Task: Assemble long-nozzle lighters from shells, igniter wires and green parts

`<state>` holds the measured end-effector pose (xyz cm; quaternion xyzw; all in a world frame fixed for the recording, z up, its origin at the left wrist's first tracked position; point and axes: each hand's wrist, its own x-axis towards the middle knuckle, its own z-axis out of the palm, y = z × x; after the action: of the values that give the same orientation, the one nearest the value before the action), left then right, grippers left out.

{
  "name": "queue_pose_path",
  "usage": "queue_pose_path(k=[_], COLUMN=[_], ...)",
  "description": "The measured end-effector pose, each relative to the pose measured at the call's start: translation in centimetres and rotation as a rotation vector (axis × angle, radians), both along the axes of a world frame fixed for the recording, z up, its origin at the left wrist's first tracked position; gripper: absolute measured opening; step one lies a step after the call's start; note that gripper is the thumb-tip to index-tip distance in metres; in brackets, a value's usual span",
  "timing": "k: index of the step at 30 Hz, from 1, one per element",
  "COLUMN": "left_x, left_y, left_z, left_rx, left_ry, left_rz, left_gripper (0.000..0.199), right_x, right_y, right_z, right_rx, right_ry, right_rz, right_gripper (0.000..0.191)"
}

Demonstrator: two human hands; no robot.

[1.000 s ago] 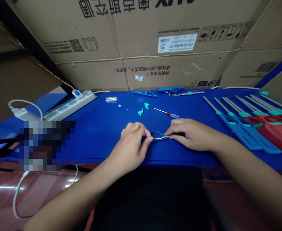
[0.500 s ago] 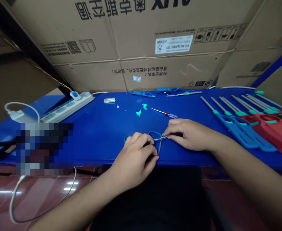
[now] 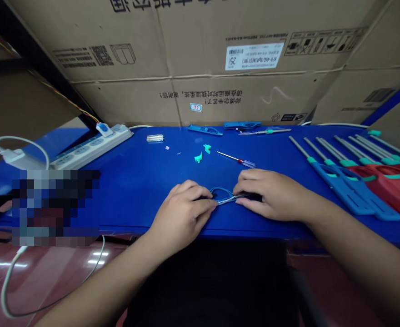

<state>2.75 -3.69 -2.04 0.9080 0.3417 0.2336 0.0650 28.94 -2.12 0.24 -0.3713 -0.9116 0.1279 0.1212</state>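
A blue lighter shell (image 3: 222, 191) lies near the table's front edge, with thin wires (image 3: 226, 200) running along it between my hands. My left hand (image 3: 186, 206) is closed on the shell's left part and covers most of it. Thumb and fingers of my right hand (image 3: 263, 193) pinch the wires at the shell's right end, where a dark piece shows under the palm. Beyond them lie two green plastic parts (image 3: 198, 157), a screwdriver (image 3: 237, 160), and a clear tank (image 3: 155, 138).
Finished-looking blue lighters (image 3: 346, 186) and red lighters (image 3: 387, 186) lie in a row at the right. A power strip (image 3: 94, 147) is at the left. At the back are a blue shell half (image 3: 205, 130), a metal rod (image 3: 278, 131) and a cardboard wall (image 3: 125, 104).
My left fingers have straightened and come down onto the shell and wires; the grey wire that hung toward the front edge now runs along the shell. The view has shifted slightly.
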Motion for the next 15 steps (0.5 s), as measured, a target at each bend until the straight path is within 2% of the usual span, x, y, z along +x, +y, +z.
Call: queue_pose_path(k=[5,9,15], left_x=[0.1,0.2,-0.1], left_y=[0.1,0.2,0.1], left_z=[0.2,0.3,0.3], left_rx=[-0.052,-0.093,-0.171], left_ry=[-0.027,-0.066,-0.107], left_rz=[0.002,0.011,0.023], left_gripper=[0.019,0.016,0.010], right_x=[-0.6,-1.1,-1.6], right_y=[-0.3,-0.5,-0.8], right_z=[-0.7,-0.7,-0.5], right_rx=[0.064,0.031,0.075], right_ry=[0.047,0.059,0.012], right_rz=[0.066,0.045,0.016], right_gripper=[0.020,0.019,0.020])
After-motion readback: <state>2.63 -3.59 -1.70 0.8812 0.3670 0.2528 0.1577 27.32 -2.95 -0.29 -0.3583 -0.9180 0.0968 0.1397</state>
